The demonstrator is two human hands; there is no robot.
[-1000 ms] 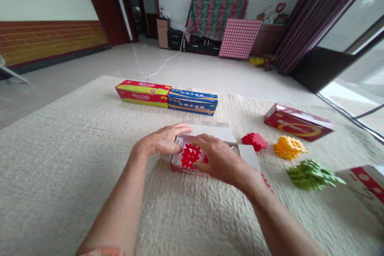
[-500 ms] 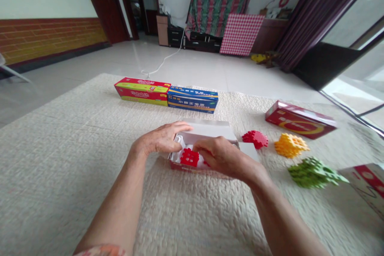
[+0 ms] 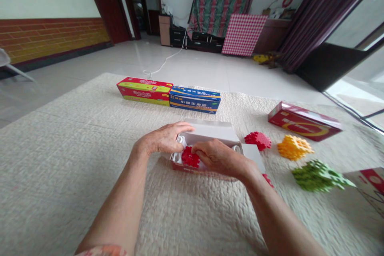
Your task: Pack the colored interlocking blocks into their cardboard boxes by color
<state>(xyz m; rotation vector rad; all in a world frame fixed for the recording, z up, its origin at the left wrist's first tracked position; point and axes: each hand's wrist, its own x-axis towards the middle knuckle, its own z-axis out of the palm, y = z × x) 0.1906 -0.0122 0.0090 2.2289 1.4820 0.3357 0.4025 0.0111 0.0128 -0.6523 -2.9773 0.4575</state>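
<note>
An open cardboard box (image 3: 192,170) with white lining lies on the mat in front of me, its lid raised at the back. My left hand (image 3: 166,138) grips the box's left end, thumb inside and fingers over the lid's edge. Inside the box, my right hand (image 3: 214,154) has its fingers closed on the edge of a red plastic interlocking block piece (image 3: 190,157). White rounded objects (image 3: 236,149) show at the box's right end; my hand hides part of the inside. Another red piece (image 3: 268,180) peeks out beside my right forearm.
Right of the box lie red (image 3: 258,140), yellow (image 3: 294,147) and green (image 3: 322,176) block piles. A dark red box (image 3: 304,121) stands behind them, another box (image 3: 369,188) at the right edge. A red-green box (image 3: 145,91) and a blue box (image 3: 195,99) stand end to end farther back.
My right hand has moved slightly left onto the red piece, which has turned in the box. My left hand keeps its place on the box. The view has shifted slightly.
</note>
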